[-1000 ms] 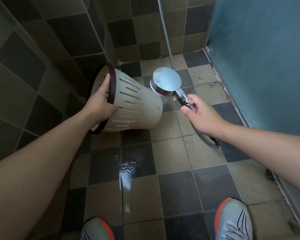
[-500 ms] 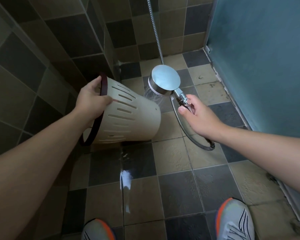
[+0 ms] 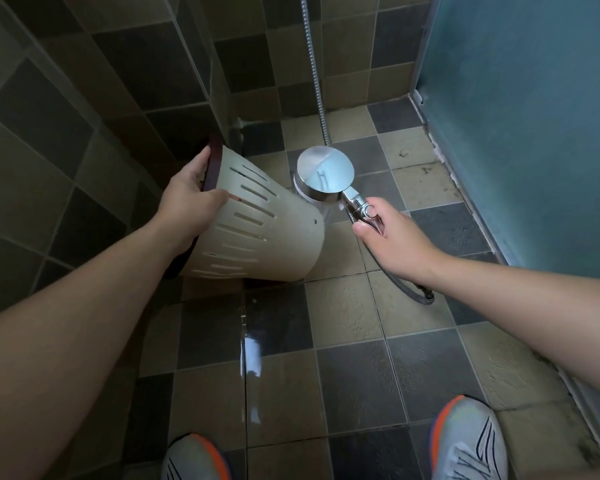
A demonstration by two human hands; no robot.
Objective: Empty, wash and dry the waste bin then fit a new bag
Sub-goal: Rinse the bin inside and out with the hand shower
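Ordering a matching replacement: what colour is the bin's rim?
Dark reddish-brown rim on a cream slotted bin, seen in the head view.

Wet checked tile floor bears two sneakers and water.

One head-worn wide-angle view, looking steeply down and forward at the tiled floor from standing height. Both forearms reach in close, and the shoes sit at the bottom edge.
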